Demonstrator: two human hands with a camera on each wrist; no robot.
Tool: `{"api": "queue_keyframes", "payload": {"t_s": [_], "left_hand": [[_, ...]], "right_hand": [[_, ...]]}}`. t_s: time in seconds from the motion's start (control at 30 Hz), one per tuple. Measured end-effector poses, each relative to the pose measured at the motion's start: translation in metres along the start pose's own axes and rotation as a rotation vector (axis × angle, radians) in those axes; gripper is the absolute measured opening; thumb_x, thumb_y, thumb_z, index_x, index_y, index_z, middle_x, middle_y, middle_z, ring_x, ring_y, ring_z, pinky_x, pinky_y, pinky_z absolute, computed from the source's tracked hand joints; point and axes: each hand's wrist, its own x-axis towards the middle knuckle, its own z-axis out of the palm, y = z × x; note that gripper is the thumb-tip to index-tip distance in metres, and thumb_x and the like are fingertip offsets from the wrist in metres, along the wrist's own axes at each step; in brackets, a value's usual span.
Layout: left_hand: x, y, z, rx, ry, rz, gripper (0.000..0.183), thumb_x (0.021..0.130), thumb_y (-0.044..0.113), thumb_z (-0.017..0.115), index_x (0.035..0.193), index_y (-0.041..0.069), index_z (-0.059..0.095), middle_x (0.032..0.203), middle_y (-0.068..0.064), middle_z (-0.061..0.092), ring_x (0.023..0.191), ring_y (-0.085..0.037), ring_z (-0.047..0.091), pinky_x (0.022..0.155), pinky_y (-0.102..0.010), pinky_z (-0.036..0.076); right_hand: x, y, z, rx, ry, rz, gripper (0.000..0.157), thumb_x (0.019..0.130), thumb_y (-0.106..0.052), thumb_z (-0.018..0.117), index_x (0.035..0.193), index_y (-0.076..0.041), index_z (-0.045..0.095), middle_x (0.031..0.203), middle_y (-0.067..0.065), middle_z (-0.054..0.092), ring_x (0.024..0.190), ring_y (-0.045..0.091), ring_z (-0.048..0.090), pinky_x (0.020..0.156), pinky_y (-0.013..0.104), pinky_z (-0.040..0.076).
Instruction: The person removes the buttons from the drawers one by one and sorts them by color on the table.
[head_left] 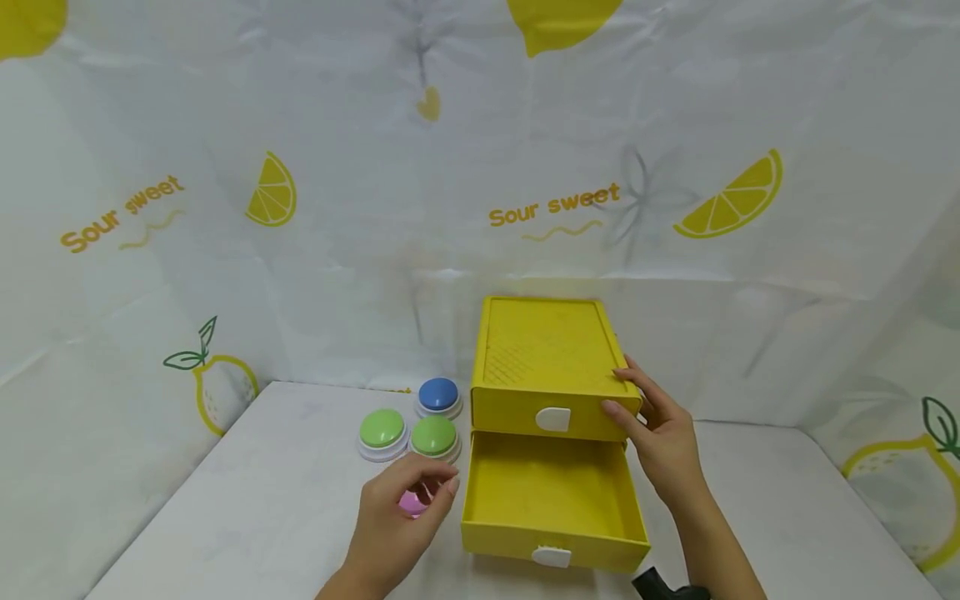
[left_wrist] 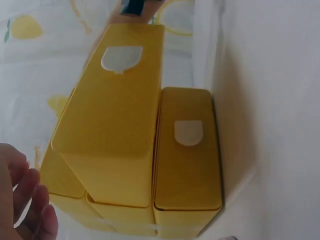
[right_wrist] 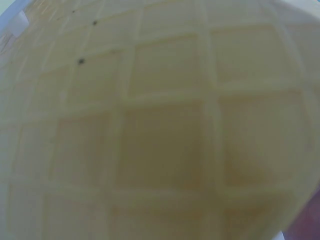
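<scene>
head view: right hand (head_left: 666,443) grips right front corner of yellow drawer unit (head_left: 551,342), standing on white table (head_left: 247,517), lower drawer (head_left: 555,492) pulled out; left hand (head_left: 397,515), fingers loosely curled, grasping nothing, hovers beside drawer, partly covering pink button (head_left: 412,503).

left wrist view: left fingers bent, apart from unit.

right wrist view: latticed yellow surface (right_wrist: 160,145) fills frame; grip cannot be told.

pink dome (head_left: 413,503) mostly hidden behind the left fingers (head_left: 422,468), black object (head_left: 667,587) cut off at the bottom edge
</scene>
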Motion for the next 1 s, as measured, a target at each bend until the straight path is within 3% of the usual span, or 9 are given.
{"api": "queue_keyframes", "payload": {"t_s": [0.13,0.23,0.3,0.4,0.53,0.63,0.87,1.0], "left_hand": [[-0.007,0.009,0.001,-0.042,-0.018,0.146,0.023,0.083,-0.004,0.077,0.096,0.015,0.071,0.077,0.003,0.068,0.068,-0.003,0.056,0.056,-0.011,0.048],[-0.01,0.015,0.003,-0.073,-0.081,0.236,0.022,0.083,-0.003,0.077,0.096,0.013,0.071,0.074,0.004,0.068,0.063,-0.001,0.055,0.055,-0.004,0.045],[-0.012,0.019,0.004,-0.094,-0.155,0.243,0.018,0.085,0.0,0.077,0.097,0.012,0.072,0.073,0.004,0.068,0.062,0.002,0.055,0.055,-0.002,0.044],[-0.015,0.026,0.009,-0.11,-0.278,0.214,0.012,0.09,0.004,0.074,0.099,0.011,0.073,0.074,0.003,0.071,0.062,0.005,0.056,0.056,-0.002,0.045],[-0.019,0.031,0.018,-0.152,-0.463,0.085,0.015,0.096,0.011,0.069,0.11,0.008,0.072,0.086,-0.001,0.078,0.07,0.007,0.065,0.062,-0.004,0.051],[-0.021,0.031,0.025,-0.164,-0.556,-0.003,0.023,0.098,0.015,0.067,0.12,0.007,0.071,0.096,-0.005,0.08,0.077,0.005,0.071,0.065,-0.005,0.053],[-0.022,0.028,0.036,-0.181,-0.629,-0.107,0.028,0.099,0.022,0.066,0.124,0.01,0.071,0.105,-0.009,0.079,0.079,0.011,0.067,0.066,-0.006,0.053],[-0.021,0.026,0.041,-0.221,-0.601,-0.168,0.024,0.099,0.023,0.067,0.118,0.01,0.072,0.102,-0.008,0.079,0.081,0.01,0.066,0.068,-0.009,0.055]], "right_hand": [[0.0,-0.002,0.001,0.006,-0.002,-0.008,0.044,0.098,-0.009,0.065,0.141,-0.007,0.055,0.165,0.005,0.034,0.119,-0.012,0.057,0.088,0.009,0.053],[0.001,-0.002,0.001,0.0,0.0,-0.013,0.044,0.098,-0.009,0.065,0.14,-0.007,0.056,0.165,0.006,0.035,0.12,-0.012,0.057,0.088,0.009,0.053],[0.001,-0.002,0.001,-0.008,0.001,-0.015,0.044,0.098,-0.009,0.065,0.14,-0.007,0.056,0.165,0.006,0.035,0.119,-0.012,0.057,0.088,0.009,0.053],[0.001,-0.002,0.001,-0.016,0.005,-0.011,0.043,0.098,-0.009,0.066,0.14,-0.007,0.056,0.165,0.005,0.036,0.119,-0.012,0.057,0.088,0.009,0.053],[0.0,-0.002,0.0,-0.025,0.009,0.001,0.044,0.098,-0.01,0.066,0.14,-0.008,0.056,0.165,0.005,0.036,0.119,-0.014,0.057,0.088,0.008,0.053],[-0.002,-0.002,-0.001,-0.032,0.01,0.006,0.044,0.098,-0.011,0.066,0.141,-0.008,0.056,0.165,0.005,0.036,0.119,-0.015,0.056,0.088,0.008,0.052],[-0.002,-0.003,-0.001,-0.027,0.01,0.008,0.044,0.098,-0.011,0.066,0.141,-0.007,0.056,0.165,0.005,0.036,0.12,-0.015,0.055,0.088,0.008,0.052],[0.001,-0.004,0.0,-0.04,0.005,0.0,0.044,0.099,-0.012,0.065,0.141,-0.008,0.055,0.165,0.006,0.035,0.121,-0.015,0.054,0.089,0.008,0.052]]}}
